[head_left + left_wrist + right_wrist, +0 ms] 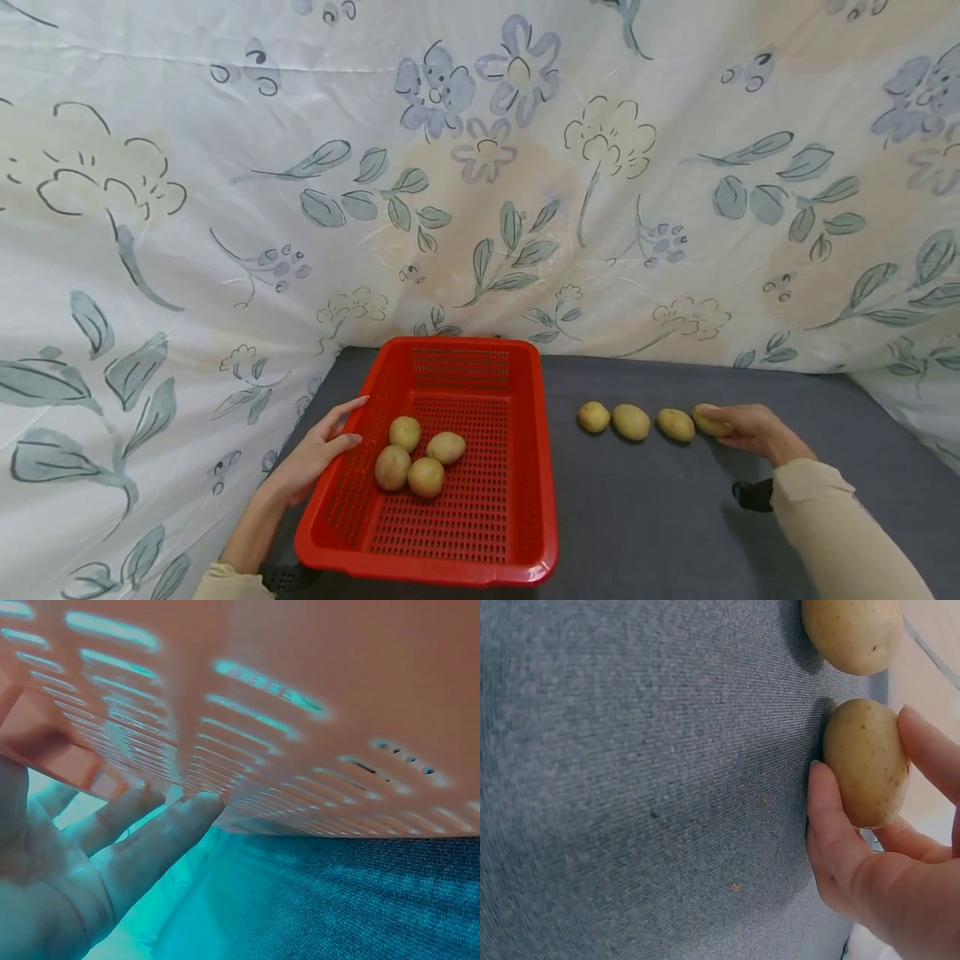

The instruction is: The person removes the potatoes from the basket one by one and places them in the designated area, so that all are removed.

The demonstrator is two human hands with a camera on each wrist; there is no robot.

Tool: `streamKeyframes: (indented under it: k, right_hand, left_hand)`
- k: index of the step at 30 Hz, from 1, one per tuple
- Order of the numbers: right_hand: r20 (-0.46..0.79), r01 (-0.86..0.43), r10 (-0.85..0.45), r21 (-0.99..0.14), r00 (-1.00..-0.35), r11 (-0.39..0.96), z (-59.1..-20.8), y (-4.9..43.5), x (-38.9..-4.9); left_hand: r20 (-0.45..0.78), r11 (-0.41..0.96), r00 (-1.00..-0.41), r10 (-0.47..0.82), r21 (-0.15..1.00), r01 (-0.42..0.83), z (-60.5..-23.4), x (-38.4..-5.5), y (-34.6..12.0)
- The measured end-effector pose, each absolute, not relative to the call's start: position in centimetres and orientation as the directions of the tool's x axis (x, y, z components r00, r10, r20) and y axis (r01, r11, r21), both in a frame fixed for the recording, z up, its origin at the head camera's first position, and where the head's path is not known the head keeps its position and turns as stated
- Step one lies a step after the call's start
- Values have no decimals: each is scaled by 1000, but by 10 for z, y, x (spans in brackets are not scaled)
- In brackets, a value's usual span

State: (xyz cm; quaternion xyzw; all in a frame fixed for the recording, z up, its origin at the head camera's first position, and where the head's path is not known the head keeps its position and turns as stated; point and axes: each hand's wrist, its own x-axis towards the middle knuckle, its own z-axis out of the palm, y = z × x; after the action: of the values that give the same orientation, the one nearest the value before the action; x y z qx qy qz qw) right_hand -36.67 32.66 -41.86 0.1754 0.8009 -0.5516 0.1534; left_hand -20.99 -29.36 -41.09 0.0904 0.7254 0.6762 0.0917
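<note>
Right hand pinching rightmost potato

Right grip is holding it beside three potatoes lying on the grey worktop. Left hand is touching the red basket's side, grip loose; four potatoes are lying inside.

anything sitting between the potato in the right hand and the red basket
Yes: three more potatoes lie in a row on the dark surface between the potato in the right hand and the red basket, whose raised side wall stands there too. Nothing visible covers its open top.
</note>
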Motion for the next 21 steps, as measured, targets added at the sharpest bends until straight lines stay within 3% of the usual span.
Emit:
streamKeyframes:
  k: [21]
  right_hand:
    - [-445, 473, 163, -811, -881, 343, -421, 322, -366]
  left_hand:
    - [-17, 77, -968, 249, 997, 2, -411, -212, -296]
